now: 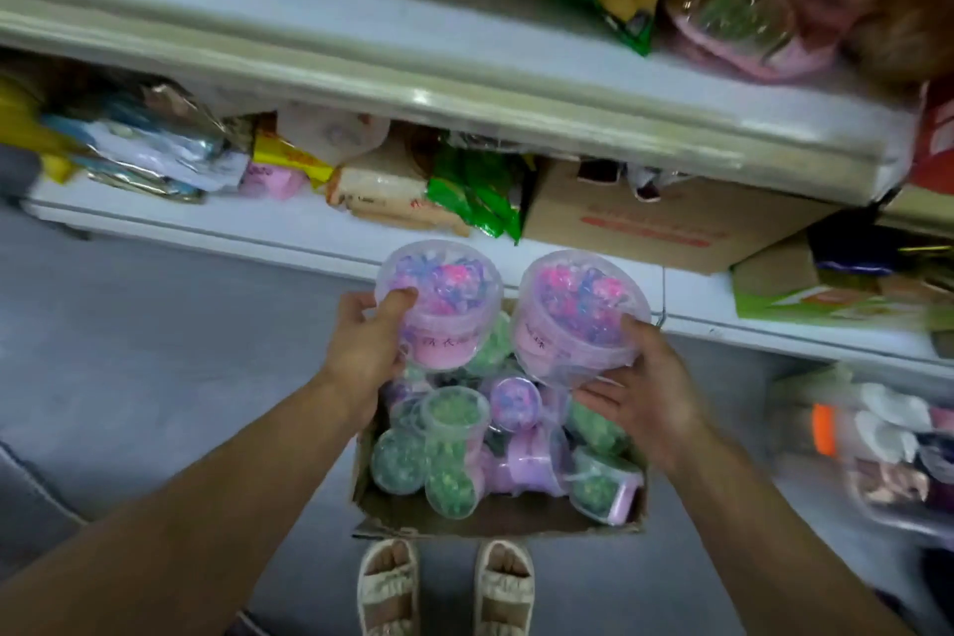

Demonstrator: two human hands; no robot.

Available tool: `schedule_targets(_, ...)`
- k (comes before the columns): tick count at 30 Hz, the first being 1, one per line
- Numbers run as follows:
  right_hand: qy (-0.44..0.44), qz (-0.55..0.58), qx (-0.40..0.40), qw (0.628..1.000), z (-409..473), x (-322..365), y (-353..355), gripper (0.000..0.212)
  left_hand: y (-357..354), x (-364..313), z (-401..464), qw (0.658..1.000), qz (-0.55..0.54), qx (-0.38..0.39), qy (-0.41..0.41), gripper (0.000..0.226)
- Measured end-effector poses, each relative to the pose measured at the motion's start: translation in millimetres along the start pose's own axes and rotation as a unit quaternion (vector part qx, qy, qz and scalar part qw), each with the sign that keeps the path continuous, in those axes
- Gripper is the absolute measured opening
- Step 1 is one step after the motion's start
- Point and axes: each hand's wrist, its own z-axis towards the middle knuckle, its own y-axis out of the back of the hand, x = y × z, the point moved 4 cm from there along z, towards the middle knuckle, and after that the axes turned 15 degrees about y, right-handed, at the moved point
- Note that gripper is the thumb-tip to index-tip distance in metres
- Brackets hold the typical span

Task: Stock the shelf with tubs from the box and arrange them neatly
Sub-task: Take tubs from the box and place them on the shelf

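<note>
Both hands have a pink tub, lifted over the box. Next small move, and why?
Probably carry both forward onto the bare front strip of the lower shelf. The left hand grips one pink tub, the right hand grips the other pink tub, and both are already clear of the box. That strip, in front of the snack bags, looks like the nearest free spot.
</note>
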Motion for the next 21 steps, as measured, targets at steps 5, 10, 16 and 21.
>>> schedule_targets(5, 0.054, -0.002, 0.044, 0.998, -79.7, 111.0, -45.1, 0.053, 39.0, -85.6, -111.4, 0.998, -0.028, 0.013, -0.057, 0.026)
schedule_targets(10, 0.125, -0.024, 0.079, 0.989, -157.4, 205.4, -80.4, 0.031, 87.1, -154.2, -217.9, 0.993, -0.050, 0.008, -0.110, 0.029)
schedule_targets(16, 0.200, -0.052, 0.140, 0.968, -243.2, 309.0, -122.4, 0.020, 135.3, -217.8, -335.3, 0.979, -0.074, 0.025, -0.186, 0.023)
schedule_targets(21, 0.273, -0.080, 0.209, 0.936, -297.6, 376.5, -152.3, 0.027, 162.2, -256.0, -419.2, 0.961, -0.090, 0.007, -0.261, 0.025)
